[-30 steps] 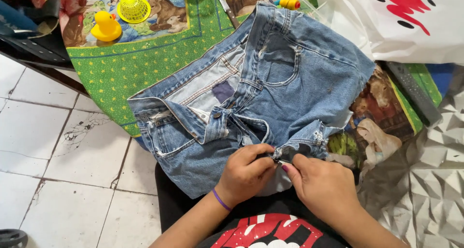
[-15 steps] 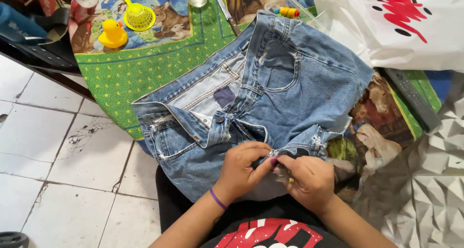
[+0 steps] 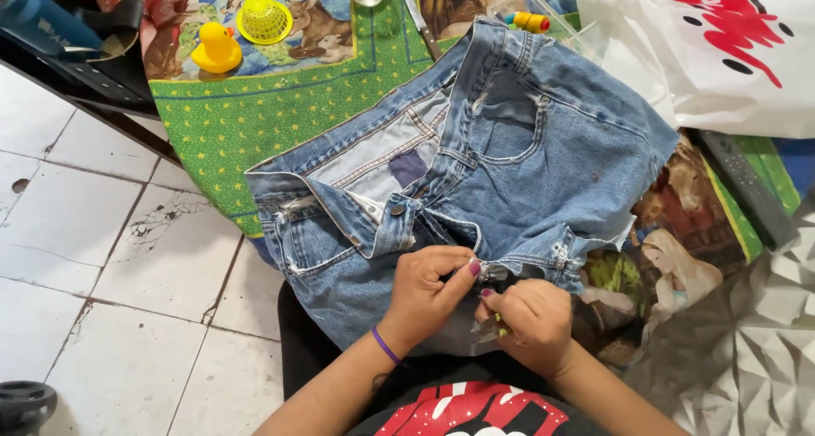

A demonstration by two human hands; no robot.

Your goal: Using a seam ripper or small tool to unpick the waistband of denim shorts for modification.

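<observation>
Covering the table is a green printed cloth with animal pictures (image 3: pixel 255 122), its edge hanging over a floor of white, cracked tiles (image 3: pixel 93 258). A crinkled silver foil sheet (image 3: pixel 747 343) lies at the right edge.

One pair of faded blue denim shorts (image 3: pixel 526 164) lies spread on the cloth, waistband open, its lower hem drooping off the table edge toward the person's lap. The left hand (image 3: pixel 424 296), with one purple band at the wrist, pinches the hem of the shorts between thumb and fingers. The right hand (image 3: pixel 531 321) is closed around the same hem just beside it, and seems to grip something small and thin; what it is cannot be told.

At the far side of the table stand one yellow rubber duck (image 3: pixel 216 50), one yellow plastic strainer (image 3: pixel 261 16) and one spool of orange thread (image 3: pixel 528 20). One white plastic bag with red print (image 3: pixel 722 54) rests on the right, touching the shorts. One blue bottle (image 3: pixel 47 20) lies at the upper left.
</observation>
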